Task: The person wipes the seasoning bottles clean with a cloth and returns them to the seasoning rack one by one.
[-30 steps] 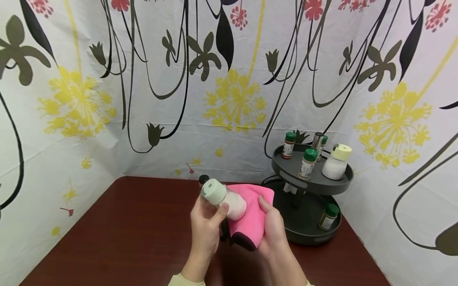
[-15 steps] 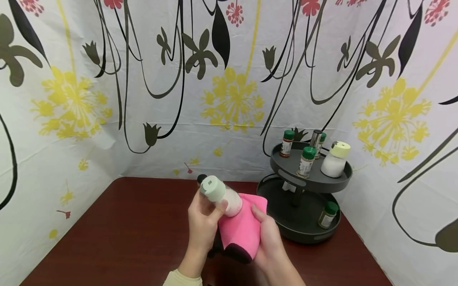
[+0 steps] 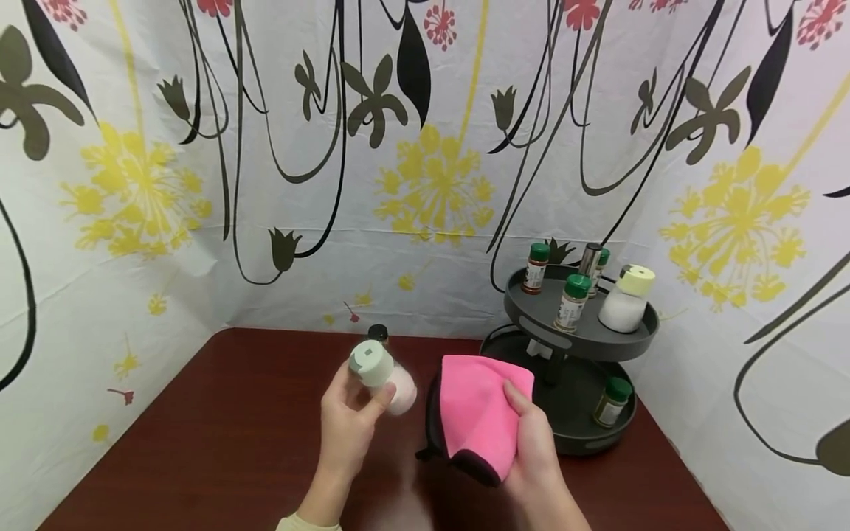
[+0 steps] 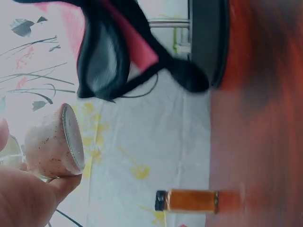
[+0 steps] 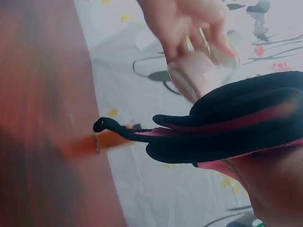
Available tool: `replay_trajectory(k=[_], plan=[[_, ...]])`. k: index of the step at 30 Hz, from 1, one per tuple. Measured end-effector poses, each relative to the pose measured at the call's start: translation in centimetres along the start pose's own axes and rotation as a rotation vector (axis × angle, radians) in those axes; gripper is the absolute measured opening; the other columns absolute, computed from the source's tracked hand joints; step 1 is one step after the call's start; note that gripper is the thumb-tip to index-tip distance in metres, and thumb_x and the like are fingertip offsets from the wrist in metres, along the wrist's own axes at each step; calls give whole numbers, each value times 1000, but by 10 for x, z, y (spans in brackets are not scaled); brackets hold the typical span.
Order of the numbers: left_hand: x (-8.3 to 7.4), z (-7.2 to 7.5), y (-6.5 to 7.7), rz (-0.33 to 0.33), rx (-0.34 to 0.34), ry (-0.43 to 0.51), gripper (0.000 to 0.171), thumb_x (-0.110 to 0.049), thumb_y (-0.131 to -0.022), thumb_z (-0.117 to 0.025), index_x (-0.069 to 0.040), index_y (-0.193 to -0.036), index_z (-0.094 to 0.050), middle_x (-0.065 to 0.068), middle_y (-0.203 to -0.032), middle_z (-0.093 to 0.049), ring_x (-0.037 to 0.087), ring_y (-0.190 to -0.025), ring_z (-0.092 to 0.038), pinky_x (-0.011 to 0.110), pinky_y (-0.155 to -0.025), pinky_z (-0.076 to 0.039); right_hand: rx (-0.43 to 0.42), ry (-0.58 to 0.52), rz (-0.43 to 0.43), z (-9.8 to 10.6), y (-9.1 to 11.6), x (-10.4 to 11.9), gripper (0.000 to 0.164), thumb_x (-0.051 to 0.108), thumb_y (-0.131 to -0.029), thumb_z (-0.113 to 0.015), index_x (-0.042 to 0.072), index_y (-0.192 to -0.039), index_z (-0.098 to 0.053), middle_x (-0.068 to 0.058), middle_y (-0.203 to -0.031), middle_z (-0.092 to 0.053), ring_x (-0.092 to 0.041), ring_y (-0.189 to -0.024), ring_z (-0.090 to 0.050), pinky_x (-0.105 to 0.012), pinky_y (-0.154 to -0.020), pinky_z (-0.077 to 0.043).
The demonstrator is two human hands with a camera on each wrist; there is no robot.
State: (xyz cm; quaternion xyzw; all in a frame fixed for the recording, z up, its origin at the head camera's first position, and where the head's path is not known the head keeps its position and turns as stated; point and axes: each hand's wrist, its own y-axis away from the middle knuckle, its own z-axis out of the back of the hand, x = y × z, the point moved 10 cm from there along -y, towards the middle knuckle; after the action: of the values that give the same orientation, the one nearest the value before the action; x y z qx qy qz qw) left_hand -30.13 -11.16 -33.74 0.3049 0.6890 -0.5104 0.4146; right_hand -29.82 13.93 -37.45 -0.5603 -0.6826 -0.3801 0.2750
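In the head view my left hand (image 3: pixel 347 428) grips a clear shaker bottle (image 3: pixel 402 391) with a pale green cap, tilted above the table. Its contents look whitish and speckled in the left wrist view, where the flat base of the bottle (image 4: pixel 47 144) faces the camera. My right hand (image 3: pixel 536 442) holds a bright pink cloth (image 3: pixel 479 413) with black edging, thumb on top. Black trim and a small loop on the cloth (image 5: pixel 227 125) fill much of the right wrist view. Bottle and cloth are apart. Some fingers of the right hand are hidden beneath the cloth.
A black-capped bottle (image 3: pixel 378 334) of amber contents (image 4: pixel 193 201) stands behind the shaker. At right is a dark two-tier round stand (image 3: pixel 598 348) bearing several green-capped spice jars (image 3: pixel 571 304) and a yellow-capped white shaker (image 3: pixel 624 304). A patterned sheet hangs behind the reddish-brown table (image 3: pixel 219 442).
The cloth was against the shaker bottle earlier. Now my left hand has moved left and slightly down with the bottle, and my right hand has moved right with the cloth, leaving a gap.
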Motion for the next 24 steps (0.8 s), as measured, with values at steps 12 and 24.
replay_trajectory(k=[12,24], plan=[[26,27,11,125,3,-86,60,5,-84,-84,-3,-140,-63,18,-129,-74,0,-108,-71,17,-89,-57,-51,36,-38,33,-2,-9,52,51,-112,-47,24,-154,-35,12,-128,-65,-7,-116,-62,-27,-101,-57],[41,10,3,147,91,-132,59,-3,-87,-86,-5,-141,-62,18,-134,-73,12,-121,-70,22,-94,-58,-55,40,-34,43,-3,-15,56,51,-111,-48,21,-156,-33,12,-129,-64,-5,-116,-62,-25,-103,-57]])
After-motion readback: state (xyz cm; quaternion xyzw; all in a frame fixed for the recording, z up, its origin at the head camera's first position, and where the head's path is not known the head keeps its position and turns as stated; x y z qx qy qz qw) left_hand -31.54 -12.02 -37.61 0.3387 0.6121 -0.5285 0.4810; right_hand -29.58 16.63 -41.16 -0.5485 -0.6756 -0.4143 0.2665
